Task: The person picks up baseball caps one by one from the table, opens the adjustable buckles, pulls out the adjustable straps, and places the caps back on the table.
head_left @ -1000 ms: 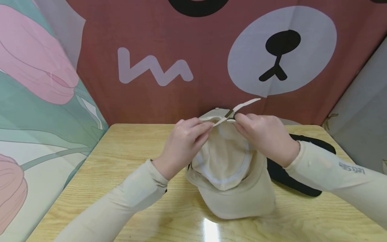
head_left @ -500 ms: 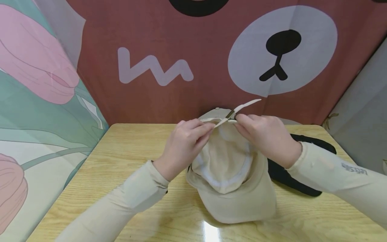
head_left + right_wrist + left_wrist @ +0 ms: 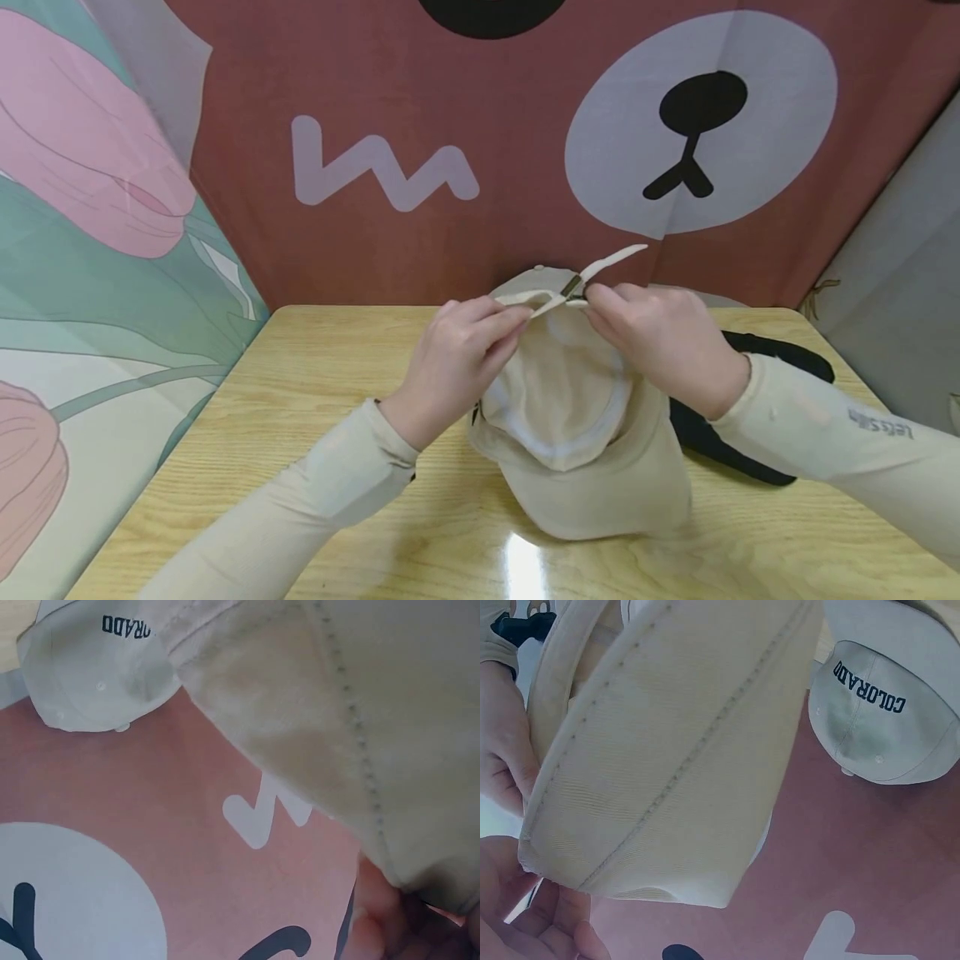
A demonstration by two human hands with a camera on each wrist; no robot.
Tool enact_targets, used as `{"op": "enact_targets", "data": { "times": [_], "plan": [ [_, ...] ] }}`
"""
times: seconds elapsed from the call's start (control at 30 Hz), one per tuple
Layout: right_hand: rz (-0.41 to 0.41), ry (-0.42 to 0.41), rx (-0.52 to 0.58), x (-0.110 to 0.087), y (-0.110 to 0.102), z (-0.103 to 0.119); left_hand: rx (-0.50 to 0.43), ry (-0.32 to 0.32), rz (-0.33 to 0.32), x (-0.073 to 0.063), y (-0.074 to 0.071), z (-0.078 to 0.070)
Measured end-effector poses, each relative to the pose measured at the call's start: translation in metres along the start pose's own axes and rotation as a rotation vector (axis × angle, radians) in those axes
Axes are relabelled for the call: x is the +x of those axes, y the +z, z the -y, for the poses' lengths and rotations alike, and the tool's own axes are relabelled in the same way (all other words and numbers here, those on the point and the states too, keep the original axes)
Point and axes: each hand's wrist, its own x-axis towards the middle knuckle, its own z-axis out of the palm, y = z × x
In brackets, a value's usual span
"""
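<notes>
A beige baseball cap (image 3: 592, 504) hangs between both hands in the head view, its hollow inside facing me and its brim low over the table. My left hand (image 3: 465, 354) pinches the adjusting strap at the cap's back edge, left of a small brass-coloured buckle (image 3: 572, 286). Beside that buckle, on the right, my right hand (image 3: 671, 346) pinches the cap's back edge. The strap's loose end (image 3: 615, 259) sticks out up and to the right. Stitched beige cloth (image 3: 667, 750) fills much of the left wrist view. Most fingertips are hidden.
Behind the held cap stands a second beige cap (image 3: 877, 712), lettered COLORADO. A flat black object (image 3: 731, 446), partly hidden by the right arm, lies on the wooden table (image 3: 330, 367). A brown curtain with a bear print (image 3: 375, 250) borders the table's far edge.
The held cap's body and brim have swung slightly to the right. Both hands stay nearly still, with the same pinch on the strap and the back edge.
</notes>
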Motion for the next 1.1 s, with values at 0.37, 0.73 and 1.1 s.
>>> {"op": "enact_targets", "data": {
  "times": [0.37,0.73,1.1],
  "plan": [
    [-0.021,-0.016,-0.023,0.0002,0.0018,0.0027,0.051,0.008,-0.012,0.0049,0.0041,-0.002],
    [-0.004,-0.031,-0.019,-0.001,0.0009,0.0046,0.119,0.048,-0.034,0.0056,0.0056,-0.0035],
    [-0.001,0.007,0.015,-0.0031,0.0011,0.0008,0.109,0.066,-0.057,0.002,0.007,-0.0031]
  ]
}}
